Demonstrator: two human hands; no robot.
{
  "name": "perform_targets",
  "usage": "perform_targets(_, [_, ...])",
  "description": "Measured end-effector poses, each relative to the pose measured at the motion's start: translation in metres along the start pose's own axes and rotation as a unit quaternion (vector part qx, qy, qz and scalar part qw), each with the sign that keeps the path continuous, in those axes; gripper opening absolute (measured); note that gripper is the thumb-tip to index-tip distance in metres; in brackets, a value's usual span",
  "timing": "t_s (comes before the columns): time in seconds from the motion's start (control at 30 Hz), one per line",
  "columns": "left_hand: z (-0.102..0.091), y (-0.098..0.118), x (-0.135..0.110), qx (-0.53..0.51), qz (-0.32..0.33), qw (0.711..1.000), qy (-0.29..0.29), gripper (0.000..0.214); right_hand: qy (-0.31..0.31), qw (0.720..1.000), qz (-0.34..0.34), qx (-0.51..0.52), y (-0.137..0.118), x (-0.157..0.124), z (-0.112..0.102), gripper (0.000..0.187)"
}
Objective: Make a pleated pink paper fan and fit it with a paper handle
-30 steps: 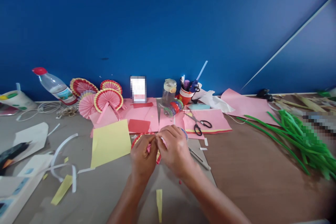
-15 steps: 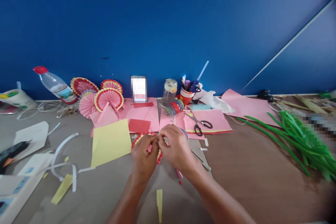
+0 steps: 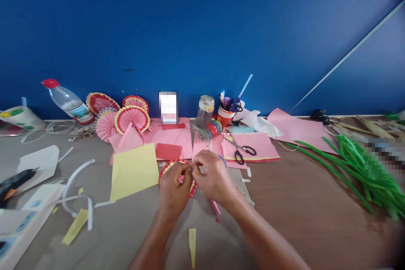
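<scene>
Fingertips pinched, my left hand [image 3: 175,183] and my right hand [image 3: 212,177] meet over the middle of the table. Whatever lies between the fingers is too small or too hidden to make out. Beneath them is a pleated paper fan [image 3: 193,190] with a red and yellow rim and a pink centre, mostly covered by my left hand. A thin pink strip [image 3: 215,207] sticks out below my right hand. Left of the hands lies a yellow paper sheet [image 3: 134,172]; behind them is a red paper piece [image 3: 168,152].
Black-handled scissors [image 3: 241,152] rest on pink paper [image 3: 262,145]. Several finished pleated fans [image 3: 132,120] stand at the back left beside a tilted bottle [image 3: 71,105]. Behind are a jar [image 3: 205,112] and a cup of tools [image 3: 225,117]. Green pipe cleaners [image 3: 360,173] lie right, a power strip [image 3: 28,221] left.
Both hands keep their pinch over the fan, with only slight finger movement. The whole view has shifted a little; the other things lie as before.
</scene>
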State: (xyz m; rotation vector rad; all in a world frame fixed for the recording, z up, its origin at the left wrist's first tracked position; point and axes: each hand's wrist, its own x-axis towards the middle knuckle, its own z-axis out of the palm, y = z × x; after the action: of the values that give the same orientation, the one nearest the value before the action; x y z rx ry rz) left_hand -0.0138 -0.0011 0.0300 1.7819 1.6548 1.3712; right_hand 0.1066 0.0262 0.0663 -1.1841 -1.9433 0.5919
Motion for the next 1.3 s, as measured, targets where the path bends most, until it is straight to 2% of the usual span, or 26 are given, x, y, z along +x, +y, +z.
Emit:
perform_targets(0.27, [-0.002,0.004,0.003,-0.105,-0.128,0.986,-0.035,0.014,-0.047,0.98,0.146,0.124,0.006,0.002,-0.004,0.012])
perform_targets(0.43, [-0.002,0.001,0.005,-0.174,-0.209,0.962,-0.022,0.014,-0.045,0.973,0.167,0.153,0.013,-0.002,-0.006,0.01])
perform_targets(0.53, [-0.005,-0.007,0.008,-0.219,-0.246,0.944,0.015,0.014,-0.029,0.97,0.191,0.145,0.033,-0.011,-0.021,0.009])
perform_targets(0.6, [-0.007,-0.014,0.011,-0.257,-0.254,0.931,0.045,0.015,0.012,0.974,0.203,0.098,0.056,-0.018,-0.042,0.009])
perform_targets(0.67, [-0.009,-0.018,0.013,-0.288,-0.253,0.922,0.054,0.016,0.156,0.965,0.21,-0.035,0.08,-0.024,-0.066,0.011])
perform_targets(0.7, [-0.009,-0.02,0.013,-0.299,-0.254,0.919,0.049,0.016,0.24,0.941,0.205,-0.119,0.09,-0.025,-0.077,0.011])
perform_targets(0.73, [-0.01,-0.02,0.014,-0.305,-0.257,0.916,0.04,0.016,0.281,0.923,0.193,-0.18,0.097,-0.026,-0.086,0.017])
perform_targets(0.83, [-0.01,-0.018,0.014,-0.303,-0.265,0.915,-0.004,0.016,0.227,0.94,0.126,-0.223,0.099,-0.025,-0.092,0.013])
perform_targets(0.9, [-0.011,-0.015,0.014,-0.297,-0.268,0.916,-0.02,0.016,0.179,0.957,0.09,-0.21,0.088,-0.022,-0.081,0.021])
perform_targets(0.97, [-0.012,-0.013,0.014,-0.294,-0.264,0.918,-0.032,0.017,0.205,0.956,0.069,-0.201,0.073,-0.019,-0.065,0.011])
perform_targets(1.0, [-0.013,-0.011,0.014,-0.291,-0.258,0.92,-0.042,0.017,0.192,0.965,0.058,-0.168,0.065,-0.018,-0.056,0.011])
perform_targets(1.03, [-0.014,-0.01,0.014,-0.285,-0.251,0.923,-0.055,0.017,0.156,0.979,0.051,-0.117,0.057,-0.017,-0.048,0.015])
perform_targets(1.1, [-0.015,-0.007,0.015,-0.262,-0.237,0.932,-0.079,0.016,0.033,0.997,0.06,0.017,0.04,-0.018,-0.033,0.019])
perform_targets(1.13, [-0.015,-0.005,0.015,-0.25,-0.229,0.937,-0.087,0.015,-0.032,0.993,0.076,0.081,0.032,-0.02,-0.027,0.021])
perform_targets(1.2, [-0.015,-0.001,0.015,-0.235,-0.216,0.944,-0.086,0.015,-0.099,0.977,0.101,0.158,0.019,-0.023,-0.014,0.025])
perform_targets(1.3, [-0.017,0.002,0.012,-0.221,-0.203,0.948,-0.102,0.017,-0.095,0.96,0.155,0.213,0.012,-0.027,0.001,0.014])
